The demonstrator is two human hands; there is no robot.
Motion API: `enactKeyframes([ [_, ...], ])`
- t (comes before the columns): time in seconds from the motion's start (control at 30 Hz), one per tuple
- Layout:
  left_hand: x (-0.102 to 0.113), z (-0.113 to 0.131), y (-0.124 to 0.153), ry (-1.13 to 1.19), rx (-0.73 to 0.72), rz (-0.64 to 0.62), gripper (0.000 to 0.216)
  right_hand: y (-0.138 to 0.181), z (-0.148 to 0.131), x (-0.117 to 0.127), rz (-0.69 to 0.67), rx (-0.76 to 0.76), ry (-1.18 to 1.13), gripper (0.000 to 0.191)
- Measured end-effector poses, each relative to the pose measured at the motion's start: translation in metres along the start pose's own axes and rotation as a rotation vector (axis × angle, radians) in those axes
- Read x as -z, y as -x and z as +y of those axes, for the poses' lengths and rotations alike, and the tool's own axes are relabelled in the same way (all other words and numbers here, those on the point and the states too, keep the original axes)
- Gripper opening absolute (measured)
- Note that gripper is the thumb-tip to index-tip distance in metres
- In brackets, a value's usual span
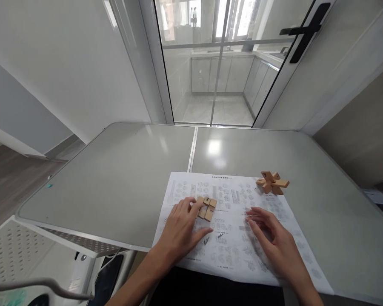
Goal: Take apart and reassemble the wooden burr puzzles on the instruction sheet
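Note:
A wooden block puzzle [210,204] of several light pieces, one marked with a 3, sits on the printed paper sheet [230,255]. My left hand [185,225] is at its left side, the index fingertip at or touching the wood and the thumb spread away below. Whether it presses on the block I cannot tell. My right hand [271,238] hovers over or rests on the right part of the sheet, fingers loosely bent, thumb apart, holding nothing. Near the sheet's upper right corner stands a star-shaped wooden puzzle [272,183] of interlocked sticks.
The sheet lies on a grey folding table [140,170] with a metal seam [193,148] down its middle. Beyond the far edge is a glass door [223,85] with a black handle [303,32]. A white perforated cart [15,246] stands at lower left.

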State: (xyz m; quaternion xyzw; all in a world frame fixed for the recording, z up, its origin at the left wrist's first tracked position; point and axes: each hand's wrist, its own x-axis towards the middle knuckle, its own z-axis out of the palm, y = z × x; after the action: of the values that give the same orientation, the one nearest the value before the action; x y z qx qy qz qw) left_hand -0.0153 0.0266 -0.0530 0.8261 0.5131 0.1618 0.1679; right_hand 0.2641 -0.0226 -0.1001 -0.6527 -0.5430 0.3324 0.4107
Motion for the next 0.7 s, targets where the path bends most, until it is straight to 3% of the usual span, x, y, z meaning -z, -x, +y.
enactKeyframes([
  [0.13, 0.007, -0.004, 0.009, 0.125, 0.011, -0.07, 0.081, -0.002, -0.009, -0.004, -0.011, 0.023, 0.098, 0.04],
  [0.27, 0.014, -0.015, -0.001, 0.185, -0.056, -0.131, 0.085, -0.002, -0.028, -0.021, -0.115, 0.152, 0.153, 0.039],
  [0.47, 0.022, -0.026, -0.016, 0.274, -0.109, -0.214, 0.071, -0.008, -0.048, -0.055, -0.19, 0.305, 0.138, 0.058],
  [0.7, 0.021, -0.034, -0.005, 0.517, 0.008, -0.1, 0.067, -0.01, -0.047, -0.066, -0.159, 0.282, 0.1, 0.053],
])
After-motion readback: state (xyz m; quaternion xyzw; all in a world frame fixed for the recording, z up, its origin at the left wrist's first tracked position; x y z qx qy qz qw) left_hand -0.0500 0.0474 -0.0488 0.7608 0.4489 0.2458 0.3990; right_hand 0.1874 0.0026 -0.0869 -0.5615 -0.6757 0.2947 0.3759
